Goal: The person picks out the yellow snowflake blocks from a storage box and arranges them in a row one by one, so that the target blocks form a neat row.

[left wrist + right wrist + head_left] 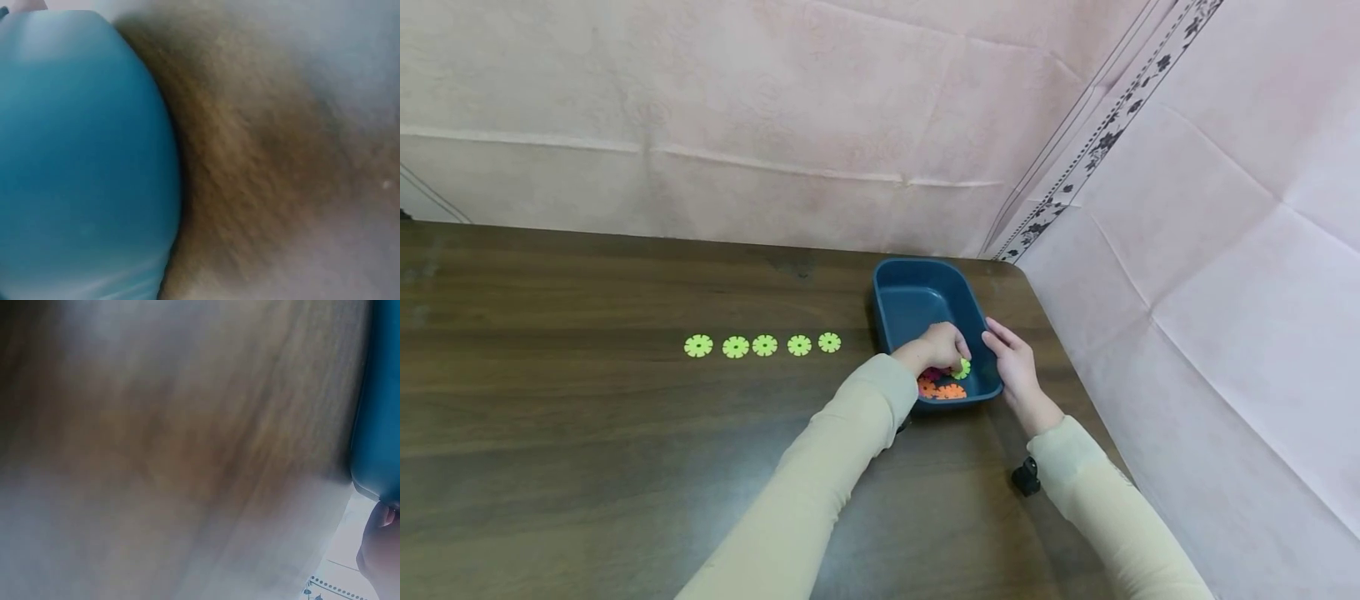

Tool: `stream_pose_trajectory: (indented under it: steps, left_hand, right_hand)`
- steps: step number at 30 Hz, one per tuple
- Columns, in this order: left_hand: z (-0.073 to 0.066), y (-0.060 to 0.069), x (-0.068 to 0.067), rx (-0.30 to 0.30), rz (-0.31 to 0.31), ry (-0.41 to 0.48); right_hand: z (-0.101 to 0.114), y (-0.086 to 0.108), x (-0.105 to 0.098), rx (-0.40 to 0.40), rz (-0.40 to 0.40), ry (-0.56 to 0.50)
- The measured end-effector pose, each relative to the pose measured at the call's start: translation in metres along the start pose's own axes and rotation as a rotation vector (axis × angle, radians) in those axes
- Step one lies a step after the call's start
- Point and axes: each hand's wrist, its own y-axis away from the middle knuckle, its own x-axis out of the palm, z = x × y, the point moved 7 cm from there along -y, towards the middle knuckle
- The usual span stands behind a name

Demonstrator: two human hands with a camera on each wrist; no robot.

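A blue plastic bin stands near the table's right end. Reaching inside it, my left hand pinches a yellow-green flower-shaped disc. Orange discs and a partly covered magenta one lie at the bin's near end. My right hand holds the bin's right rim, thumb at the edge and fingers along the outer wall. Several yellow-green discs form a row on the table left of the bin. The left wrist view is mostly filled by the bin's wall.
The brown wooden table extends far to the left. A pale pink cloth hangs behind it, and another cloth runs along the right edge. In the right wrist view the tabletop is blurred.
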Motion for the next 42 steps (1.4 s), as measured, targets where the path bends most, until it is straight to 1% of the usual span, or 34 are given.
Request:
stream_pose_trajectory:
  steps: [4, 6, 9, 13, 18, 22, 25, 29, 35, 42]
  left_hand:
    - [0.0, 0.005, -0.005, -0.025, -0.014, 0.16]
    - [-0.002, 0.006, -0.007, -0.026, -0.014, 0.218]
    - [-0.003, 0.006, -0.011, -0.035, -0.004, 0.29]
    - [-0.002, 0.005, -0.019, -0.045, 0.001, 0.352]
    - [0.002, 0.008, -0.029, -0.053, -0.006, 0.398]
    - [0.005, 0.011, -0.037, -0.055, -0.01, 0.434]
    - [0.005, 0.013, -0.044, -0.046, -0.007, 0.475]
    - [0.009, 0.019, -0.056, -0.041, -0.007, 0.507]
    - [0.017, 0.026, -0.07, -0.043, -0.023, 0.534]
    - [0.023, 0.041, -0.09, -0.058, -0.048, 0.576]
  right_hand:
    - [0.002, 0.0, 0.001, -0.011, 0.001, -0.006]
    - [0.004, 0.0, 0.002, -0.017, 0.001, -0.01]
    - [0.004, 0.001, 0.003, -0.019, 0.004, -0.018]
    - [0.004, 0.001, 0.003, -0.016, 0.004, -0.021]
    - [0.004, 0.001, 0.003, -0.031, 0.002, -0.026]
    - [0.003, 0.001, 0.003, -0.028, 0.005, -0.025]
    - [0.003, 0.001, 0.003, -0.025, 0.008, -0.017]
    - [0.002, 0.002, 0.002, -0.026, 0.006, -0.011]
    - [0.001, 0.002, 0.001, -0.021, 0.006, -0.007]
    - [0.0, 0.0, 0.0, -0.028, 0.005, 0.005]
